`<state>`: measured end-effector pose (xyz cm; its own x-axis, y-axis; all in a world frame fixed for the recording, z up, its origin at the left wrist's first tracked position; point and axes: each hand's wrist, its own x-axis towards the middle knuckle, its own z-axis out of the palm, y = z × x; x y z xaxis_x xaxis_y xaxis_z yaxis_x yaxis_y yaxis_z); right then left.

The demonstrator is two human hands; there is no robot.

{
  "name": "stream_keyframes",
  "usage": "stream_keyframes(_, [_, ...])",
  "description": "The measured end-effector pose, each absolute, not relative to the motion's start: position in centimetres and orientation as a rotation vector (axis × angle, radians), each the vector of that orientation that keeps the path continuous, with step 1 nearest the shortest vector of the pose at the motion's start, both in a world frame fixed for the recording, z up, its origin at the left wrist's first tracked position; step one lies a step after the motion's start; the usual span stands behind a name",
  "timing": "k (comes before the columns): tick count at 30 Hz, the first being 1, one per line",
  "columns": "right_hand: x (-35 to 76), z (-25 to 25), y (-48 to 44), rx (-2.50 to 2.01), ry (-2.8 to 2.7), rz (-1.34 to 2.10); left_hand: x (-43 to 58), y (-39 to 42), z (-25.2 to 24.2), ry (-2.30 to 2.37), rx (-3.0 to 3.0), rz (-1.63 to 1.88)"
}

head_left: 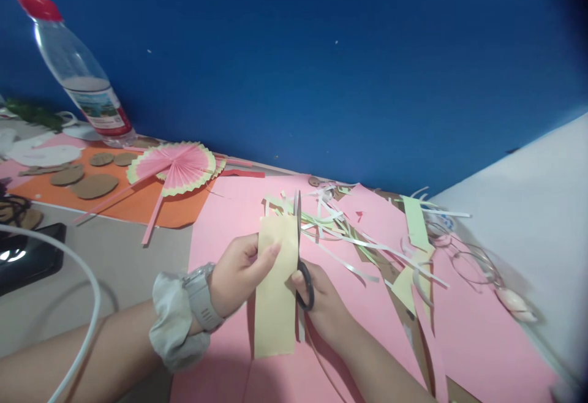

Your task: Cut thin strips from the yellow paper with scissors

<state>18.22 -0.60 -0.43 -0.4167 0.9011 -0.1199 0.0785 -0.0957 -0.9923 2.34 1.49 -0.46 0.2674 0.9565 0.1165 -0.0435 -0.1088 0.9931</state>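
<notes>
My left hand [241, 274] pinches a pale yellow strip of paper [274, 305], thumb on its front face and fingers behind it. A pair of black-handled scissors [305, 286] is gripped in my right hand [324, 302], with the blades pointing away from me along the paper's right edge. Part of the lower blade is hidden by the paper. Below the scissors a narrow strip hangs beside the right edge. Pink paper sheets [220, 244] lie under both hands. Just beyond the blades is a tangle of thin white and green paper strips [331, 225].
At the left, a pink folded-paper fan [184, 167] and cardboard discs [94, 186] rest on orange paper [184, 216]. A water bottle [87, 78] leans by the blue wall [294, 72]. A white cable [94, 293] arches over my left forearm near a black phone [34, 256]. Glasses [478, 265] lie right.
</notes>
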Motion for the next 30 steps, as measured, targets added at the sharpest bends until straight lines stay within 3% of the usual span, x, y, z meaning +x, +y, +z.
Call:
stream_keyframes(21, [18.0, -0.7, -0.3, -1.126, -1.268, 1.462, 2.5, 1.7, -0.8, 0.903, 1.091, 1.091])
stream_keyframes(30, [18.4, -2.0, -0.1, -1.132, -1.005, 1.108, 2.3, 1.6, -0.7, 0.871, 1.905, 0.881])
